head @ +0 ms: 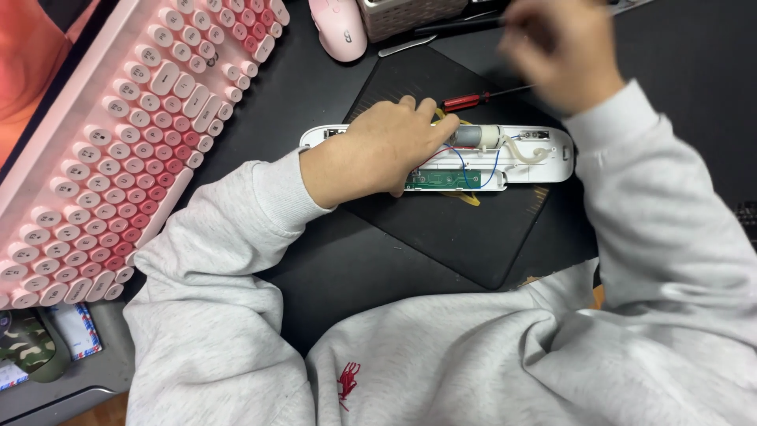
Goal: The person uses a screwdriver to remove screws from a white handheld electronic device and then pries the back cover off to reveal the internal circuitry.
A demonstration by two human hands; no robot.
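White plastic casing (552,162) lies opened on a black mat (441,229) at the bench middle. The left hand (386,150) presses flat on it, fingers together, to keep it steady. At one o'clock the right hand (564,51) is blurred; its grip I cannot tell. A red screwdriver (473,100) lies just behind the casing.

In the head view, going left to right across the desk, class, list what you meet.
Pink keyboard → left hand on the opened white device → green circuit board → grey motor → right hand, blurred.
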